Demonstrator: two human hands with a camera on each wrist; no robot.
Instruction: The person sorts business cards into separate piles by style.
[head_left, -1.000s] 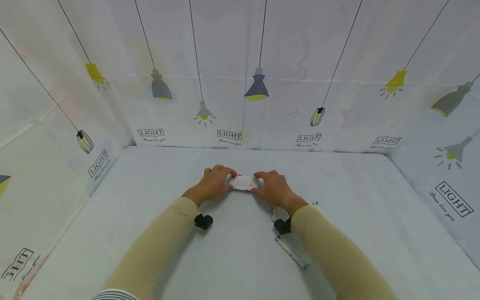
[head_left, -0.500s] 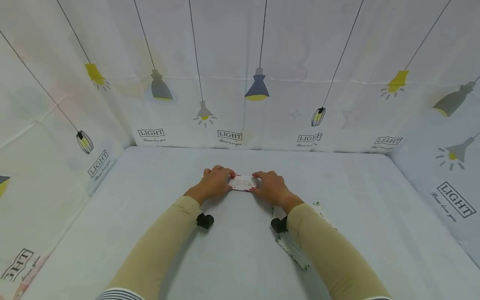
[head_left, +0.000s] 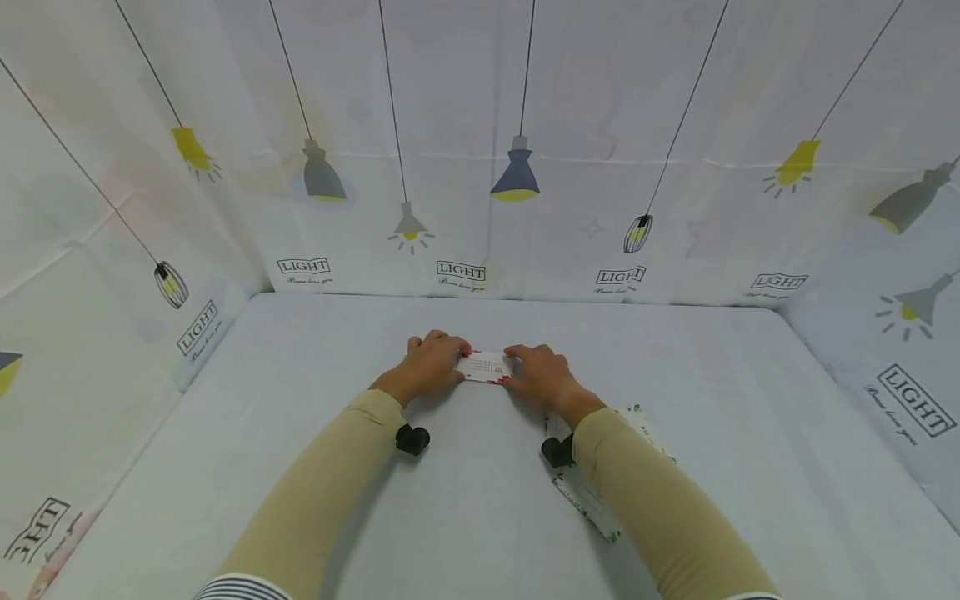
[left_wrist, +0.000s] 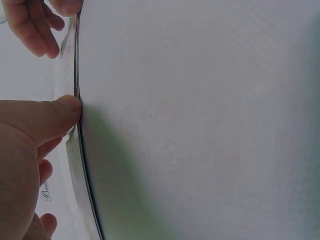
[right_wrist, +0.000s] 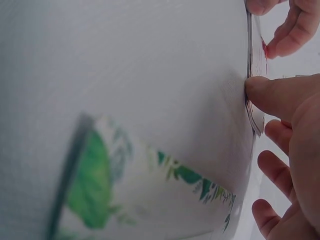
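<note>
A small stack of white cards (head_left: 485, 367) with red floral corners and printed lines lies flat at the middle of the table, between my two hands. My left hand (head_left: 431, 367) pinches its left end, the thumb on the near edge and fingers at the far edge. At the right end my right hand (head_left: 543, 375) grips it the same way. The right wrist view shows the layered edges of the stack (right_wrist: 256, 67) beside the right thumb (right_wrist: 270, 95). From the left wrist, the left thumb (left_wrist: 55, 115) presses on the near edge, and the right fingers appear above.
White cards with green leaf borders (head_left: 588, 504) lie partly under the right forearm; one leafy card (right_wrist: 145, 190) is close in the right wrist view. Another pale card edge (left_wrist: 80, 175) shows beneath the left hand. A lamp-print curtain (head_left: 562, 225) stands behind the white table (head_left: 337, 325).
My right hand has shifted slightly left, and both hands keep their hold on the card stack, which now lies flatter and squarer.
</note>
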